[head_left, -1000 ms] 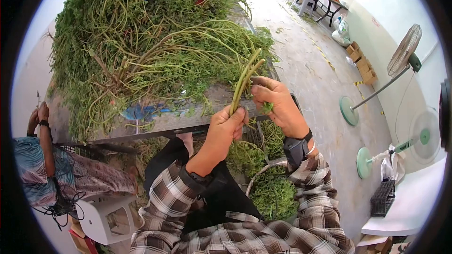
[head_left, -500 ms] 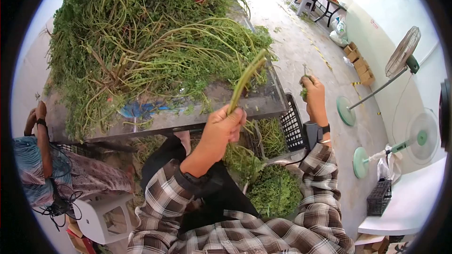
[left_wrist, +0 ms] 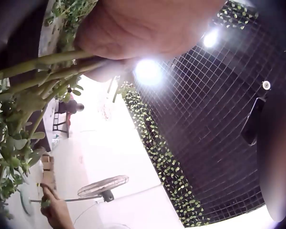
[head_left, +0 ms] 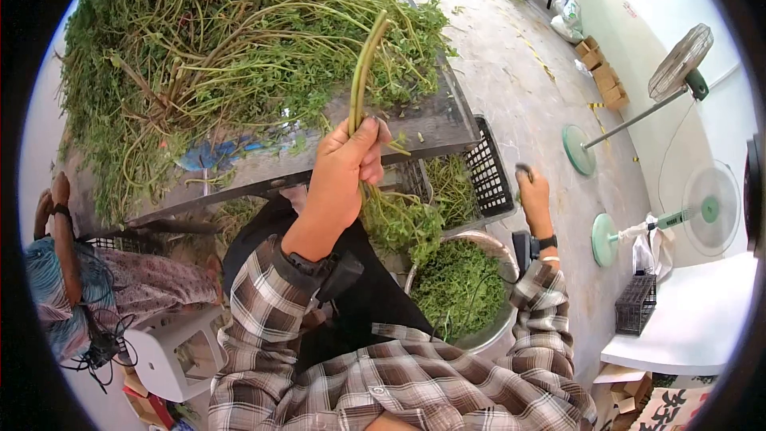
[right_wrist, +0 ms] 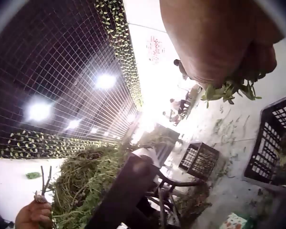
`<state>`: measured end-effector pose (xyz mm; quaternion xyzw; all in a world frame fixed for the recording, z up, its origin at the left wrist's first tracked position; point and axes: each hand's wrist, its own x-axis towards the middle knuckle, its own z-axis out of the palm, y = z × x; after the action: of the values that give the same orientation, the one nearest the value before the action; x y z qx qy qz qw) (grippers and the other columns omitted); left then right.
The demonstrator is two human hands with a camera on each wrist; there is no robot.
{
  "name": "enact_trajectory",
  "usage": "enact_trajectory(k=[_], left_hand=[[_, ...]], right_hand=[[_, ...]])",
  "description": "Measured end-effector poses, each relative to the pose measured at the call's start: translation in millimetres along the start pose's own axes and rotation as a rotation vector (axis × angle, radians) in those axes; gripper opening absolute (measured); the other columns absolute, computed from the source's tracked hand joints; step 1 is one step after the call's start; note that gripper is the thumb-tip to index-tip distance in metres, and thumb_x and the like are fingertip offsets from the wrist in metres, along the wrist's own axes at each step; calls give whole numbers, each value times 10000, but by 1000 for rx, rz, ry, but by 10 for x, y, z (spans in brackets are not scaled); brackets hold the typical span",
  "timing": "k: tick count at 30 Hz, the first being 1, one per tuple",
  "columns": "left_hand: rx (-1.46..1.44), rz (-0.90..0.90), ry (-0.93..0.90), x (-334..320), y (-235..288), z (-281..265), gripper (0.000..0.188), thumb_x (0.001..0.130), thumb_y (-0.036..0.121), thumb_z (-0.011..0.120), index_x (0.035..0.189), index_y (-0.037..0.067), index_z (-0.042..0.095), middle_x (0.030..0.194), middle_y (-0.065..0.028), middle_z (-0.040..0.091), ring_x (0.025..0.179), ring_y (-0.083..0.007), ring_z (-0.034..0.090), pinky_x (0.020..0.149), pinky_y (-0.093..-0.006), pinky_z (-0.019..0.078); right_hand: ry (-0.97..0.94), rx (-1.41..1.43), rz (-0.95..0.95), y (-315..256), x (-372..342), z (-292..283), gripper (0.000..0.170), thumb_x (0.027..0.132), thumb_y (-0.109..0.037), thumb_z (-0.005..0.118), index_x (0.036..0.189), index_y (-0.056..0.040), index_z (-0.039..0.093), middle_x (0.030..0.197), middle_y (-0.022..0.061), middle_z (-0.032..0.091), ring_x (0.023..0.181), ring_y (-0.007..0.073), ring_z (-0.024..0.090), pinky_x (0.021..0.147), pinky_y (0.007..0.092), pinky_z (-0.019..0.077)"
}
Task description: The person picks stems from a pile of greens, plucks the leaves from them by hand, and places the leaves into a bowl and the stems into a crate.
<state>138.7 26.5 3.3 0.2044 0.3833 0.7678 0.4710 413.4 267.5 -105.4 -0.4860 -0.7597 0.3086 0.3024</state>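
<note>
The left hand point(head_left: 345, 172) grips a small bunch of green stems point(head_left: 364, 72) upright in the head view, leafy ends hanging below the fist. In the left wrist view that hand point(left_wrist: 143, 31) is curled round the stems point(left_wrist: 33, 67). Out to the right, beyond the table corner, the right hand point(head_left: 536, 198) is raised and apart from the bunch. The right wrist view shows this hand point(right_wrist: 224, 43) curled round a leafy sprig point(right_wrist: 231, 90). A large heap of leafy stems point(head_left: 263, 56) covers much of the table point(head_left: 431, 124).
A metal basin point(head_left: 511, 303) of picked greens stands by the lap, with a black crate point(head_left: 495, 175) beyond it. Two fans, one of them point(head_left: 682, 64) tall, stand to the right. Another person's arms point(head_left: 68, 247) and a white stool point(head_left: 171, 359) are at left.
The right hand has moved away from the stems, out to the right and lower. The left hand, still gripping the bunch, has shifted left and up. The head view has tilted down.
</note>
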Motion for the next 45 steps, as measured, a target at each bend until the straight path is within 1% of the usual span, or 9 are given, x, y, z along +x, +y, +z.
enact_trajectory(k=[7,9,12,18,26,28,35,43,45], left_hand=[[-26,71,25,12,84,-63,219,951,230,462,880,40,545,586,71,330,501,-35,297,495,-205,286],[-19,82,21,16,96,-57,220,952,228,461,886,37,549,586,70,331,501,-36,295,495,-206,286],[9,52,29,-3,67,-13,218,949,223,466,889,32,553,587,69,336,500,-36,300,494,-206,288],[55,47,-19,0,-37,51,210,930,207,496,870,26,584,580,66,357,494,-34,321,473,-199,287],[61,3,-21,-26,-40,38,192,936,213,491,892,44,571,576,75,338,491,-35,311,486,-196,284],[57,6,-11,-31,-60,39,191,937,214,489,899,45,570,571,76,334,489,-36,308,486,-195,282],[-66,122,-7,-18,106,-51,219,947,240,474,884,40,536,571,65,330,489,-36,304,488,-201,288],[-163,168,36,44,75,-25,220,964,232,435,929,30,514,613,46,346,520,-52,321,509,-213,310],[-190,176,38,50,74,-16,219,966,232,430,935,29,508,630,38,356,527,-58,330,510,-219,317]], right_hand=[[-389,-479,74,1013,-1066,-195,300,806,-276,547,870,7,625,766,248,592,749,380,592,661,399,456],[-486,-590,-33,1063,-1191,-210,252,825,-192,545,925,26,619,734,219,614,699,216,607,647,386,454],[-360,-287,10,303,-944,-105,263,828,-203,543,975,0,621,850,199,628,802,336,606,715,348,464],[-437,329,-274,-1709,-631,219,199,844,-120,560,971,32,586,860,107,595,762,175,558,697,269,439],[-407,365,-579,-2209,-514,668,147,859,-114,560,856,30,589,756,85,550,673,164,516,609,262,412],[-422,589,-211,-2153,-496,634,179,887,-129,533,780,4,587,741,38,545,619,98,476,539,222,367],[-296,1166,134,-1648,-297,427,146,893,-129,497,920,-7,571,741,25,525,583,68,446,490,223,391],[-662,633,149,-1888,-813,483,116,831,-74,524,910,-15,583,806,58,559,631,131,526,511,257,419],[-429,205,-590,-1955,-884,606,153,782,-86,596,917,-15,588,809,103,553,658,236,552,560,313,439]])
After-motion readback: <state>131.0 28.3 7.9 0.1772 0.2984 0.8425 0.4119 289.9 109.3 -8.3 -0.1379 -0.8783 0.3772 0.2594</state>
